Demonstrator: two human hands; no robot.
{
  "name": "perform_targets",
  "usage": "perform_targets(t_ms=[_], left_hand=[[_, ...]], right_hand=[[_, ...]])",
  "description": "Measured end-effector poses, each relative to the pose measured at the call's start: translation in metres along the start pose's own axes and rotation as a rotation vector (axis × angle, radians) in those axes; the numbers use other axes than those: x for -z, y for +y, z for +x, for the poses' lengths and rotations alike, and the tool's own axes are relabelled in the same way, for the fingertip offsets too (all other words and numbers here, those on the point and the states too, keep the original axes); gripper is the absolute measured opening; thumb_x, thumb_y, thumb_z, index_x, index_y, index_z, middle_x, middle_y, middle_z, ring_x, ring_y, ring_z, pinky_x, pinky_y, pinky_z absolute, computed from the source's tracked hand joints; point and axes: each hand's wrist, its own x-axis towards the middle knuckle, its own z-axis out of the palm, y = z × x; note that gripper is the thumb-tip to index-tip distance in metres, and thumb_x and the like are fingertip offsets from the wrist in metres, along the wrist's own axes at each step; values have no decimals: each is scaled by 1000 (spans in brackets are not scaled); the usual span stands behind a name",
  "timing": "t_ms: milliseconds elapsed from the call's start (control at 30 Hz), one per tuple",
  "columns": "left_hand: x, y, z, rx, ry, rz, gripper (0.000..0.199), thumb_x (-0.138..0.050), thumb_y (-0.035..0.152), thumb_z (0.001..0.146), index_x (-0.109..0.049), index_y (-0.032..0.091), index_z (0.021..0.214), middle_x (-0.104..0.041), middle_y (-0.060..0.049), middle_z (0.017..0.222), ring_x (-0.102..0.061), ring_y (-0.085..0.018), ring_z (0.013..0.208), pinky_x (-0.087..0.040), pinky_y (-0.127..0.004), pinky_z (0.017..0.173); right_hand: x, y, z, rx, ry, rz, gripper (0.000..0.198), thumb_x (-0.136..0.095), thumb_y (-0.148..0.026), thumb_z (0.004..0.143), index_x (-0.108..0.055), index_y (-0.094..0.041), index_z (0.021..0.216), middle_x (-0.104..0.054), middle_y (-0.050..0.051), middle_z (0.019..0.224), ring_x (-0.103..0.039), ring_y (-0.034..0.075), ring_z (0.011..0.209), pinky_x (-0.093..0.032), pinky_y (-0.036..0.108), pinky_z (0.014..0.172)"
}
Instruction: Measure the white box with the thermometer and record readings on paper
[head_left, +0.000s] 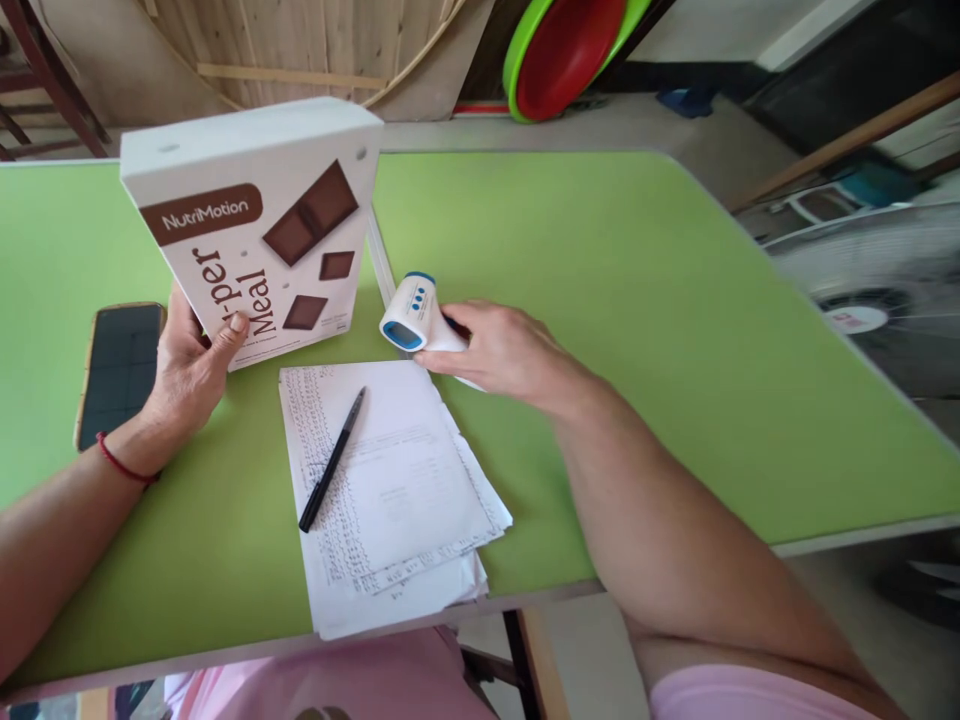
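Note:
My left hand [196, 362] grips the lower edge of a white box [259, 235] printed with brown chocolate pieces and the word "NutriMotion". The box is held up, tilted, over the left part of the table, with my thumb on its front face. My right hand [499, 345] is closed round the handle of a white and blue infrared thermometer [412, 315], its small screen facing me. Just below the thermometer lies a stack of handwritten papers [420, 480] with a black pen [333, 460] across it. Left of my left hand rests a smartphone [120, 365] in a yellowish case.
The green table [600, 260] has a pale edge strip. To the right stands a fan [862, 290]. Behind the table lean green and red basins [574, 55] and a round wooden board [300, 35]. A dark wooden chair [56, 80] is at the far left.

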Motion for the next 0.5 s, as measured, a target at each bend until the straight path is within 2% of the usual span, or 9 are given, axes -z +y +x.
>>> perform_targets(t_ms=[200,400,433,500], left_hand=[[0,1,-3,39,-113,6,43,-68,53,90,-61,25,121,-64,-8,126,-59,-31,118,-46,-49,107],[1,-8,0,-133,-234,18,46,-59,50,97,-55,20,131,-60,-11,135,-52,-30,132,-44,-52,113],[1,-8,0,-152,-247,29,45,-57,49,98,-54,20,133,-60,-11,135,-51,-30,133,-44,-52,113],[1,-8,0,-179,-263,57,43,-53,47,100,-52,22,135,-60,-11,135,-50,-30,135,-44,-52,113]], right_hand=[[-7,6,2,12,-63,-24,32,-82,-48,67,-67,-22,77,-58,2,73,-51,17,62,-35,31,58],[-10,18,2,110,-102,-142,36,-77,-53,74,-69,-20,84,-65,6,83,-57,19,66,-44,33,58],[-10,19,1,141,-76,-163,38,-78,-54,73,-70,-20,86,-65,7,85,-59,21,68,-46,35,58],[-9,16,-4,228,60,-186,42,-81,-53,71,-71,-19,96,-67,10,92,-63,26,78,-52,39,62]])
